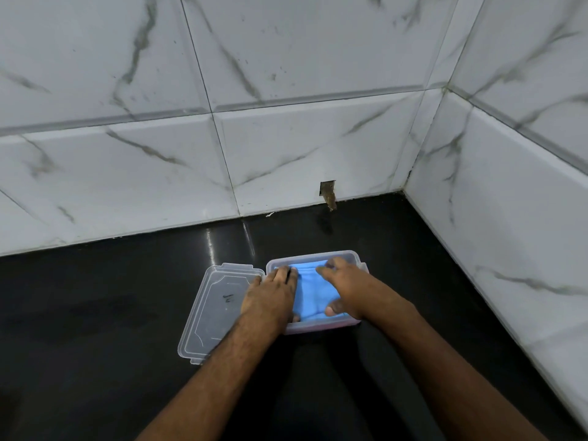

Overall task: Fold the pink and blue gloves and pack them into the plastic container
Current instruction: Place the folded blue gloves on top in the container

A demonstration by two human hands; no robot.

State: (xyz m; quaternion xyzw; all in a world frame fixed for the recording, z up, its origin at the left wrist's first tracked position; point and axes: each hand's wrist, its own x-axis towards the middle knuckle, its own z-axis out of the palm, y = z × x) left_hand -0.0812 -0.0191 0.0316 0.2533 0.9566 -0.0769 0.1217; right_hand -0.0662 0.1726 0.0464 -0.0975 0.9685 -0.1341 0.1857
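Hands press into the clear plastic container [313, 259] on the black counter [95, 313]. The left hand [270, 297] lies flat, fingers straight, on the folded blue glove [310, 292] inside; the right hand [345, 289] pushes it down with spread fingers. A pink tint shows through the container's near wall. The lid [216, 307] lies open just left.

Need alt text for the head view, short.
Both hands, left hand and right hand, press a folded blue glove into a clear plastic container on a black counter. Its clear lid lies alongside, left.
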